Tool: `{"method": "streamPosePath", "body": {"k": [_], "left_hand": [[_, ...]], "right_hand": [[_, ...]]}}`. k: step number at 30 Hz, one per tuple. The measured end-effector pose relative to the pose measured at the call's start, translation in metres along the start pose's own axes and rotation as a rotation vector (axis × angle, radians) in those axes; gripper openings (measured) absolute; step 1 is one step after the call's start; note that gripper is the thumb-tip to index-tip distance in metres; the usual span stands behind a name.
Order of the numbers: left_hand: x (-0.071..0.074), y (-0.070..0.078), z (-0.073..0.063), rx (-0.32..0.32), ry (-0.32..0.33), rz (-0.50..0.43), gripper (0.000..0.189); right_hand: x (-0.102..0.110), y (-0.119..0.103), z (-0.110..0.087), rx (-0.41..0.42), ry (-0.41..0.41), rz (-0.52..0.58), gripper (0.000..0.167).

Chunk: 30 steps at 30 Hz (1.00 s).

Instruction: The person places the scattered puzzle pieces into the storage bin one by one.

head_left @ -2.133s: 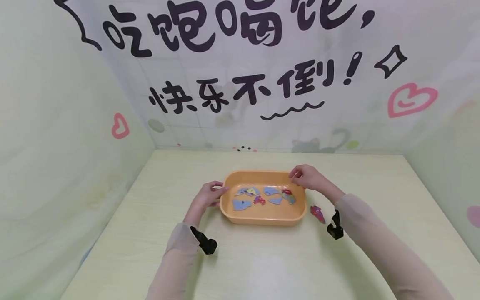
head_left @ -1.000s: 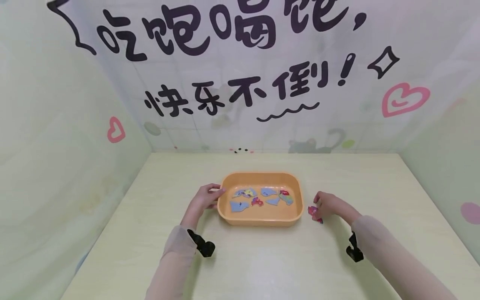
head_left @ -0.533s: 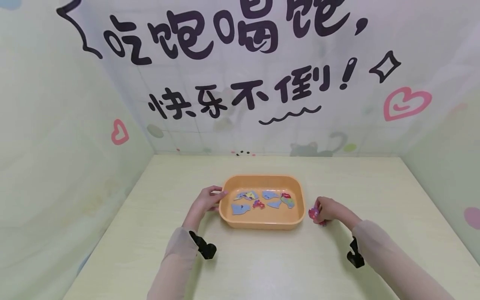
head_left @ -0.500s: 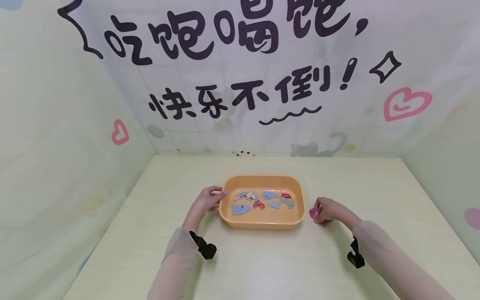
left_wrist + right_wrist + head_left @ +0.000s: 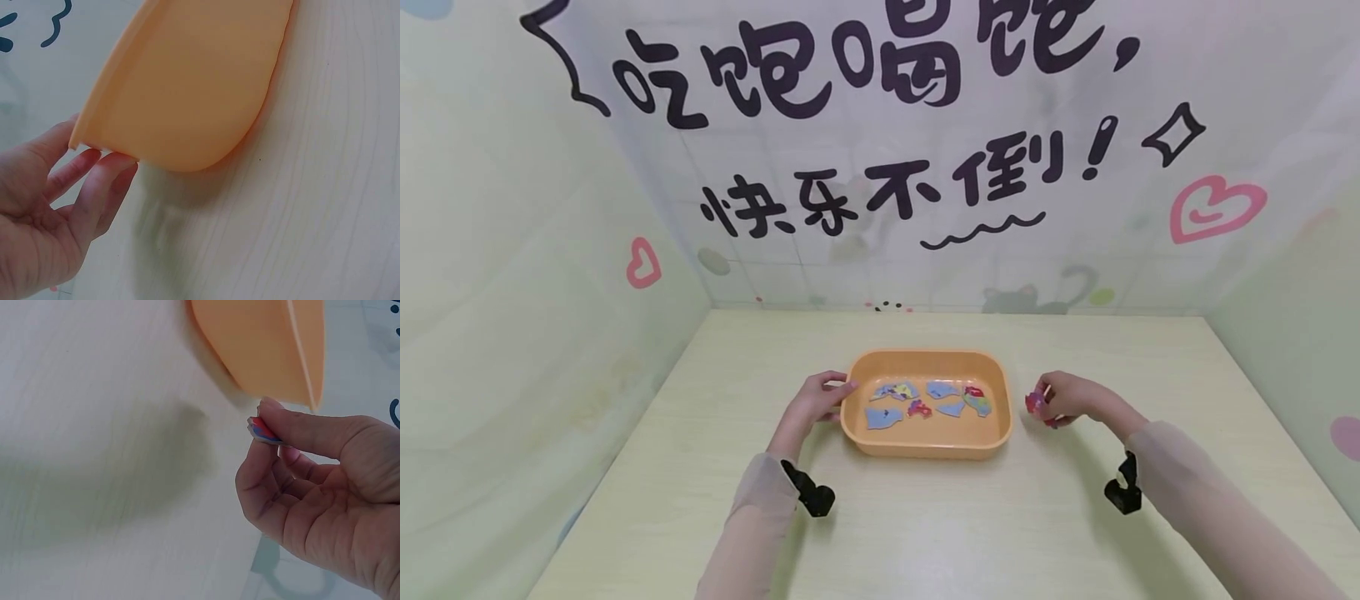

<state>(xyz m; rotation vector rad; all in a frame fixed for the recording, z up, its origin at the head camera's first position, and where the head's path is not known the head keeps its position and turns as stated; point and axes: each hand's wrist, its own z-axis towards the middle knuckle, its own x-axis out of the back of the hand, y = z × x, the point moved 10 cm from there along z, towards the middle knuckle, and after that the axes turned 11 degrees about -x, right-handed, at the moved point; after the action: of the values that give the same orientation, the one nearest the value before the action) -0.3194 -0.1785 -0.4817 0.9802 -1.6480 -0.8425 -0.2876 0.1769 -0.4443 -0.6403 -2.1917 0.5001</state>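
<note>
An orange tray [image 5: 928,448] stands on the table, with several flat, irregular puzzle pieces [image 5: 883,417] in blue, yellow and red lying inside. My left hand [image 5: 812,400] grips the tray's left end. The left wrist view shows its thumb at the rim and its fingertips against the outer wall. Just right of the tray, my right hand [image 5: 1070,396] pinches a red and purple puzzle piece [image 5: 262,429] between thumb and fingers, raised over the table. Most of that piece is covered by the fingers.
The pale wooden table [image 5: 880,533] runs back to a white cloth wall [image 5: 820,275] printed with black writing and hearts. Cloth walls also stand at both sides. Each wrist carries a small black camera mount [image 5: 815,493].
My right hand has left the tray's right rim, taken the red puzzle piece from the table and lifted it slightly, back and to the right. My left hand has stayed at the tray.
</note>
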Motion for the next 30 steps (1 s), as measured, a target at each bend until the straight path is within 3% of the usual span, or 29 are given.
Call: {"method": "streamPosePath", "body": {"k": [14, 30], "left_hand": [[0.001, 0.001, -0.001, 0.004, 0.007, 0.009, 0.047], [0.001, 0.001, -0.002, -0.005, 0.013, 0.012, 0.049]], "right_hand": [[0.014, -0.036, -0.01, 0.062, 0.004, -0.023, 0.025], [-0.023, -0.094, 0.005, 0.192, 0.005, -0.087, 0.019]]}}
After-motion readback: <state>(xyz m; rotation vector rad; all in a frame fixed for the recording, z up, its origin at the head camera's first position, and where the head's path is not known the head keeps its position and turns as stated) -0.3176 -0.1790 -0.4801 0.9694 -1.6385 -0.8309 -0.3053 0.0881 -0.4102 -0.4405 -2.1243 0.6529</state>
